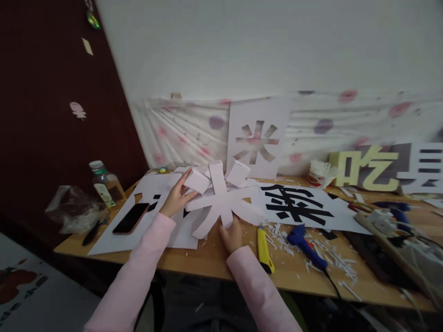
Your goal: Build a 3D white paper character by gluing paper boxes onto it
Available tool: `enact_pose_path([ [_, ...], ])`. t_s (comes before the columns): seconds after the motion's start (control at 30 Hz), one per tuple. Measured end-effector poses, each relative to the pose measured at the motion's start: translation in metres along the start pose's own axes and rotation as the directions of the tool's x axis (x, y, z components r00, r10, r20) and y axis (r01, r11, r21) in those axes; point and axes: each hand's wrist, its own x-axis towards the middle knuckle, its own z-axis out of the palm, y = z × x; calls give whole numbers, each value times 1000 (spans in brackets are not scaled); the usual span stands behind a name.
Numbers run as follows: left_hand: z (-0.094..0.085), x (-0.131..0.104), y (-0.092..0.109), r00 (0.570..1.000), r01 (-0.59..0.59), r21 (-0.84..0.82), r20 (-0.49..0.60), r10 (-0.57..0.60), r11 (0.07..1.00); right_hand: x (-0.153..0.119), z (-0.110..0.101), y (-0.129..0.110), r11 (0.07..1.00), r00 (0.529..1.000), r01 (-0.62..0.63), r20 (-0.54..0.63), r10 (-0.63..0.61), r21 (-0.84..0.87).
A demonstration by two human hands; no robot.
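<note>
A white three-dimensional board character shaped like 米 (224,202) is propped above the table in front of me. My right hand (232,235) is closed around its lower middle stroke. At its upper left, my left hand (176,197) grips a small white block (198,180) between thumb and fingers. A similar block (238,172) sits at the upper right of the character. Whether either block touches the main body is unclear. Below and right lie a yellow utility knife (263,251) and a blue glue gun (306,246) among white scraps.
Left on the wooden table (207,259) are a phone (131,218), white sheets and a bottle (106,184). A cut-out stencil board (284,120) leans on the wall. A printed sheet (342,220), a power strip (398,244) with cables and finished characters (379,168) stand right.
</note>
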Motion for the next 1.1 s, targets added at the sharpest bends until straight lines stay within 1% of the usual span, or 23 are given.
enact_pose_path([
  [0.07,4,1,1,999,-48,161,15,46,986,0,2,6,1000,999,17,-44,-17,-1],
  [0.13,3,4,5,995,-94,324,45,84,941,-1,4,12,1000,997,28,-75,-28,1],
  [0.27,-1,10,16,986,-166,582,119,118,796,-4,9,19,999,994,35,-103,-34,14],
  [0.4,0,11,21,974,-225,732,173,144,642,-7,11,23,999,995,25,-101,-21,32],
  [0.53,2,10,22,958,-287,795,233,168,534,-8,13,24,999,996,7,-95,-3,41],
  [0.67,1,10,25,942,-334,817,271,198,470,-7,12,26,1000,995,8,-99,-5,28],
  [0.83,2,9,29,928,-367,817,286,239,445,-8,11,29,999,995,31,-93,-29,11],
  [1.1,2,6,35,926,-372,834,302,229,407,-7,12,26,999,994,44,-98,-42,14],
])
